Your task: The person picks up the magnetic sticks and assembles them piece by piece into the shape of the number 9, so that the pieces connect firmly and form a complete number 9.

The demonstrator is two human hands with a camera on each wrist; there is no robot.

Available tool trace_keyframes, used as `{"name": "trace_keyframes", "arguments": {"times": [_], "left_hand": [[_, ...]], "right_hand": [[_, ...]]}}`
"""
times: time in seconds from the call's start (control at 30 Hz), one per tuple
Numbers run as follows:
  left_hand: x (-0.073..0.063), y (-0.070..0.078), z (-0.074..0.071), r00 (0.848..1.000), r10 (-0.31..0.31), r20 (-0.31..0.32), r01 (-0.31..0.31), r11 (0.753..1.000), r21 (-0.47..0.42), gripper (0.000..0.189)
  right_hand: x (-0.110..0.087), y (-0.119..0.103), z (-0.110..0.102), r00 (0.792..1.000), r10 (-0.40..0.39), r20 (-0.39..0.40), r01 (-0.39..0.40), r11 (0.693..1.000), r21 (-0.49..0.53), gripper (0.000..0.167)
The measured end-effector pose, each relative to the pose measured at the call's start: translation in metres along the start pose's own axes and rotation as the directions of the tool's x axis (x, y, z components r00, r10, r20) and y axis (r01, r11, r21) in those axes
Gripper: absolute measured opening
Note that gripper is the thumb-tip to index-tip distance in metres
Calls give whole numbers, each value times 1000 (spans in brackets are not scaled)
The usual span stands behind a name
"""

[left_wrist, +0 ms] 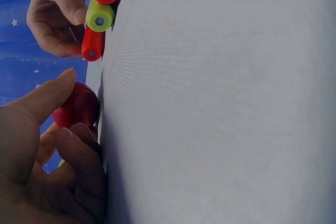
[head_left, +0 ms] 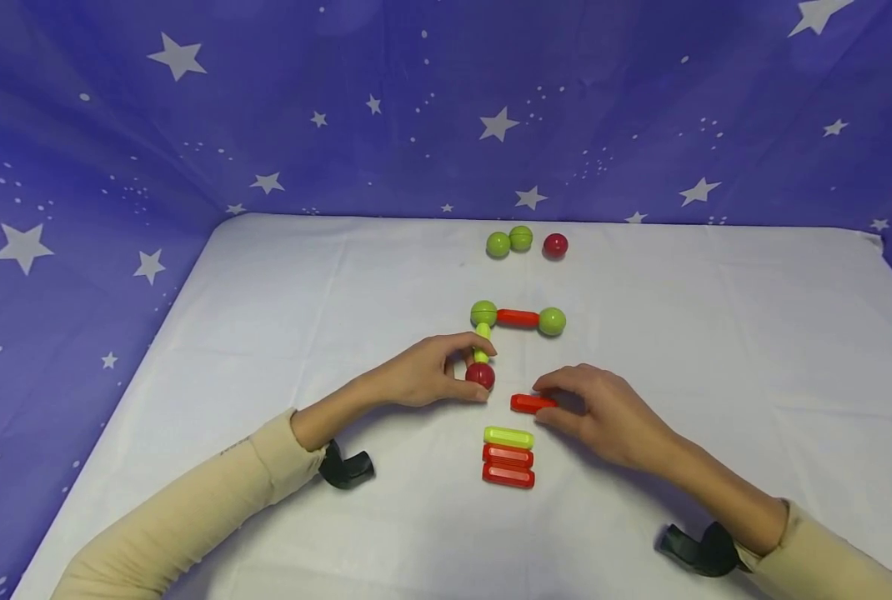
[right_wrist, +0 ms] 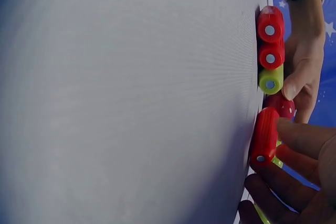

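With thumb and fingers, my left hand (head_left: 431,371) holds the red ball (head_left: 479,376) at the near end of a yellow-green rod (head_left: 482,342). That rod runs to a green ball (head_left: 483,313), from which a red rod (head_left: 518,318) leads right to another green ball (head_left: 552,322). To the right, my right hand (head_left: 603,412) pinches a loose red rod (head_left: 530,403) low over the cloth. In the right wrist view this red rod (right_wrist: 265,136) shows a silvery disc at its end. A small gap separates it from the red ball.
Nearer the body lie a yellow-green rod (head_left: 508,437) and two red rods (head_left: 508,475), side by side. At the back of the white cloth-covered table (head_left: 341,292) are two green balls (head_left: 498,244) and a red ball (head_left: 555,246). A purple star-patterned curtain (head_left: 446,108) stands behind.
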State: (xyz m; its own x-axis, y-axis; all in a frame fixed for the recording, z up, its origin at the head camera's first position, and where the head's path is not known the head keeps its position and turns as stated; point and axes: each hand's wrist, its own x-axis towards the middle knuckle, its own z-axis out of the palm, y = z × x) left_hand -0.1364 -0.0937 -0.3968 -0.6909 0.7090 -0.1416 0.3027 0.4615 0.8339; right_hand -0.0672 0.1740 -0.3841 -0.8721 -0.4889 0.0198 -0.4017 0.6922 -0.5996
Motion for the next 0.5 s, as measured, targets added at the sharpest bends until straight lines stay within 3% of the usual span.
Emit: {"name": "trace_keyframes", "arguments": {"times": [0.33,0.5], "left_hand": [[1,-1,-2,1000,1,12,0,1000,-18,50],[1,-2,-3,1000,-3,18,4,1000,-28,50]], "right_hand": [[1,-2,0,998,53,43,-51,998,-46,27],[3,0,1,1000,26,16,-25,999,-47,26]]}}
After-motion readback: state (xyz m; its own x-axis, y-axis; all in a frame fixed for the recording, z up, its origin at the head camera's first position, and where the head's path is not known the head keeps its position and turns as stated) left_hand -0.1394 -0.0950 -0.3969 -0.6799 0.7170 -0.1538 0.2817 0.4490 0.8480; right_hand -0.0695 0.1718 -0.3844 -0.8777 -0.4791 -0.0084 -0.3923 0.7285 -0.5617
